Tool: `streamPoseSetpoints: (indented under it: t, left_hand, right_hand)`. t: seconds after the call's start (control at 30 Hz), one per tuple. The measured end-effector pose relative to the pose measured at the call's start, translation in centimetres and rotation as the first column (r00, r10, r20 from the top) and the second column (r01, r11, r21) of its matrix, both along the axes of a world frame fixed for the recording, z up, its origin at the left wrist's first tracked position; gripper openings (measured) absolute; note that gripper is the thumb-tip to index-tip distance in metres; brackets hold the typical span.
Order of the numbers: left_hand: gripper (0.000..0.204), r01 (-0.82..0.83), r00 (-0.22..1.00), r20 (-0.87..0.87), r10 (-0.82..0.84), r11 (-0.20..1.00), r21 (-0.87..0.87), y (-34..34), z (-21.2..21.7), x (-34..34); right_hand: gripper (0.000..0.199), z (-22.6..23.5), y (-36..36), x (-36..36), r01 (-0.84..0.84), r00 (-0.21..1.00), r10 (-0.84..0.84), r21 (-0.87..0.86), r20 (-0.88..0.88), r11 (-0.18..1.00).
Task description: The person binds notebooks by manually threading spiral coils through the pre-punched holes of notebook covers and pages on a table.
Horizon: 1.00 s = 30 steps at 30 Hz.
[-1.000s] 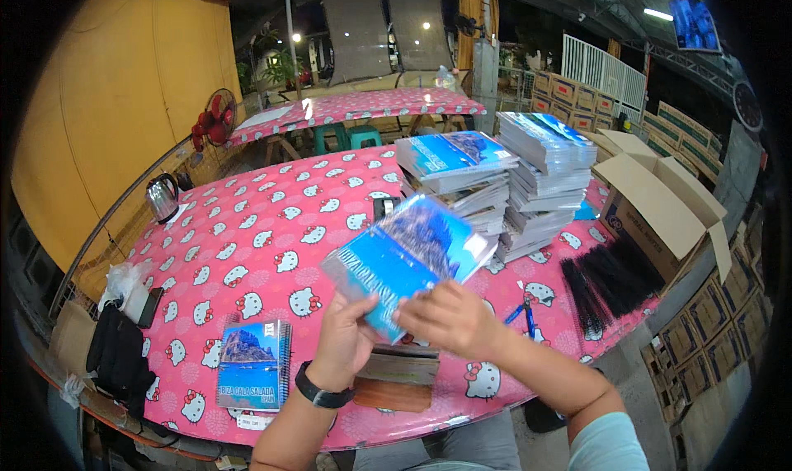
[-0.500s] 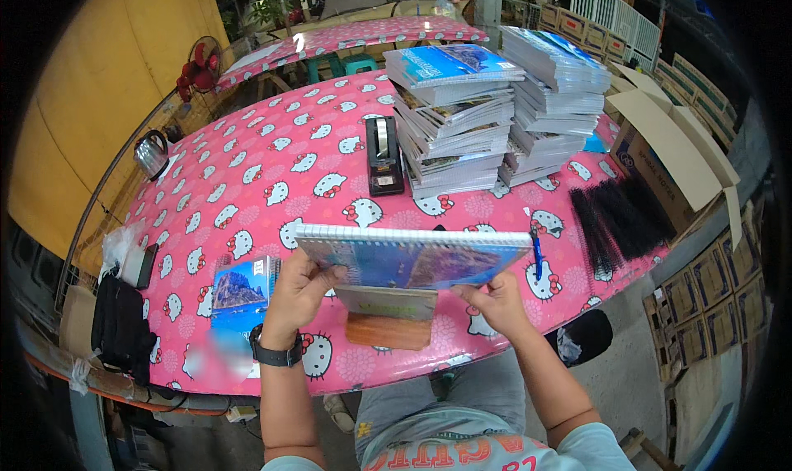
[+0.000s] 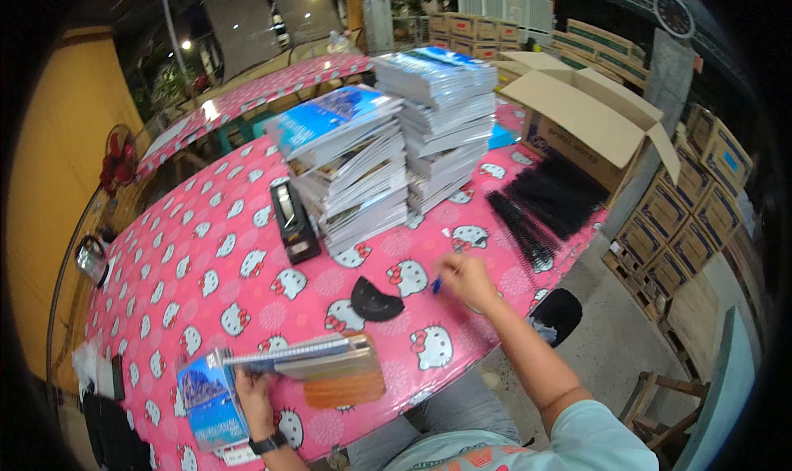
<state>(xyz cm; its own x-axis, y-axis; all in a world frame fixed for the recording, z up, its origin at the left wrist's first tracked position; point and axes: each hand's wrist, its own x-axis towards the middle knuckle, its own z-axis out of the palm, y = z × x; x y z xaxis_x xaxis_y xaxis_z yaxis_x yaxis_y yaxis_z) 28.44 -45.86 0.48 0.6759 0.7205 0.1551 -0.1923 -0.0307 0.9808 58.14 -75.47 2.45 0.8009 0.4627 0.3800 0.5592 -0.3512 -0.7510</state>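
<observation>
My left hand (image 3: 254, 395) is closed around one end of a spiral-bound notebook (image 3: 289, 357), seen nearly edge-on. That notebook lies over a wooden block (image 3: 346, 387) with a greyish upper part. Close by on the left, another notebook (image 3: 210, 397) with a blue sea-and-rock cover lies flat, partly covered by my left hand. My right hand (image 3: 470, 281), slightly blurred, has its fingers curled over a blue pen (image 3: 437, 285) at the table's right side. A black half-round piece (image 3: 375, 300) lies between my hands.
Tall notebook stacks (image 3: 346, 166) stand at the back beside a black tape dispenser (image 3: 294, 223). Black binding coils (image 3: 553, 203) lie at the right, before an open carton (image 3: 577, 124). A pink patterned cloth (image 3: 239, 281) covers the table. A black bag (image 3: 111, 430) sits at left.
My left hand has lowered the notebook leftward toward the flat one. My right hand has left the notebook and moved to the pen. The view has turned right, and the black half-round piece is now uncovered.
</observation>
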Motion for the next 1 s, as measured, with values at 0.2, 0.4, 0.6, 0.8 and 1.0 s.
streamPoseSetpoints:
  t: [0.2, 0.4, 0.6, 0.8, 1.0]
  left_hand:
    - [0.048, -0.053, 0.950, 0.288, 0.124, 0.969, -0.243, -1.0, 0.9, 2.5]
    - [0.029, -0.213, 0.963, 0.121, 0.241, 0.955, -0.206, -1.6, 3.1, 4.2]
    - [0.042, -0.376, 0.920, 0.033, 0.391, 0.852, 0.364, -4.1, 5.3, 4.0]
    - [0.056, -0.123, 0.836, 0.061, 0.545, 0.078, 0.989, -10.1, 6.5, 5.7]
    - [0.048, 0.154, 0.896, -0.254, 0.363, 0.283, 0.947, -13.0, 7.0, 8.2]
  right_hand:
    - [0.027, -5.7, -10.1, 13.1, 0.706, 0.703, -0.507, -0.400, 0.500, 0.585]
    - [0.034, -6.0, -10.1, 12.9, 0.516, 0.845, -0.504, -0.516, 0.177, 0.684]
    - [0.034, 0.8, -5.1, 6.6, 0.272, 0.962, -0.266, -0.283, 0.059, 0.920]
    - [0.048, 3.7, 0.1, -1.2, -0.279, 0.955, 0.274, -0.039, -0.113, 0.959]
    - [0.063, 7.4, 1.4, -8.1, -0.579, 0.799, 0.561, -0.024, -0.217, 0.815]
